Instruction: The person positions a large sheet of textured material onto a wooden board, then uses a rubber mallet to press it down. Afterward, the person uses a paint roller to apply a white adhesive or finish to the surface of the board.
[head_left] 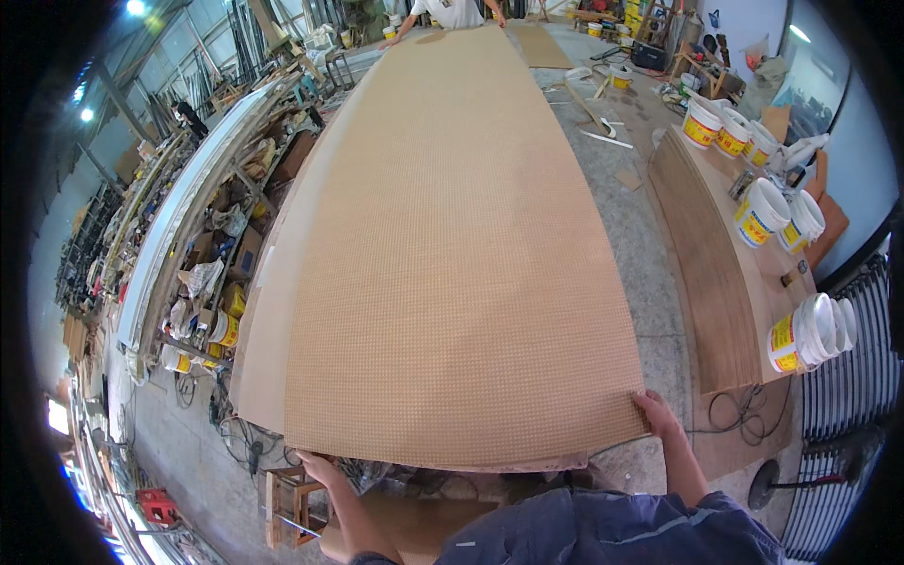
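A long brown sheet of hardboard (461, 245) with a fine grid texture stretches away from me. My left hand (320, 468) grips its near left corner, fingers partly hidden by the edge. At the near right corner, my right hand (657, 414) is closed on the sheet's edge, thumb side showing. Under the sheet, a paler smooth board (262, 363) sticks out along the left side. At the far end a person (450, 13) in a light shirt has both hands by the sheet's far corners.
To the right, a stack of brown boards (706, 273) carries several white buckets (756, 212). A cluttered shelf (221, 254) runs along the left. Cables (744, 414) lie on the floor at right; a wooden stool (287, 504) stands below my left hand.
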`<action>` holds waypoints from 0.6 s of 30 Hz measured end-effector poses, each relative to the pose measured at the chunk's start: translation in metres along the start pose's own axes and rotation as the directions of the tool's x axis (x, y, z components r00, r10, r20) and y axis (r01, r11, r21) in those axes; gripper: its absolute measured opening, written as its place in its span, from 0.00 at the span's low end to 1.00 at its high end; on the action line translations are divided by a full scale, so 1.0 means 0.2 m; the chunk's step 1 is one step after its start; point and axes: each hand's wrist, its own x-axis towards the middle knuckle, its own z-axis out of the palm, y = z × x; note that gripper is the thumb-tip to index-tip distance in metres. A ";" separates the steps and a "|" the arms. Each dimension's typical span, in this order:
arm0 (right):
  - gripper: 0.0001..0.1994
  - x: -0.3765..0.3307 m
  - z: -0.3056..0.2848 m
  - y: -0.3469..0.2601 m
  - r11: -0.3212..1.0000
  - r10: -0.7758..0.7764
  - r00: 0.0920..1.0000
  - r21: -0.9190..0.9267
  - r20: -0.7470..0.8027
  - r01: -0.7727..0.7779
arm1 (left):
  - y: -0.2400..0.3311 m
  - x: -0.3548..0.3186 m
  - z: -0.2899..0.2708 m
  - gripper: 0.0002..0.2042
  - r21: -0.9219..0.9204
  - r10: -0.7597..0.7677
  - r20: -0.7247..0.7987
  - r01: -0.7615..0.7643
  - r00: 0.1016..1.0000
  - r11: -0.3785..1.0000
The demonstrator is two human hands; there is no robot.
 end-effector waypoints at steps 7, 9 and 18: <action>0.17 0.10 -0.12 0.10 0.987 -0.105 0.987 0.133 0.122 0.088 | 0.06 -1.11 0.12 0.27 0.158 -0.111 0.358 0.057 0.927 0.986; 0.17 0.08 -0.06 0.05 0.985 -0.106 0.983 0.153 0.151 0.082 | 0.08 -1.35 0.15 0.26 0.304 -0.208 0.564 0.033 0.799 0.952; 0.18 0.22 -0.20 0.10 0.987 -0.034 0.959 -0.140 0.282 0.076 | 0.04 -2.12 0.45 0.25 0.543 -0.674 0.696 0.432 0.248 0.720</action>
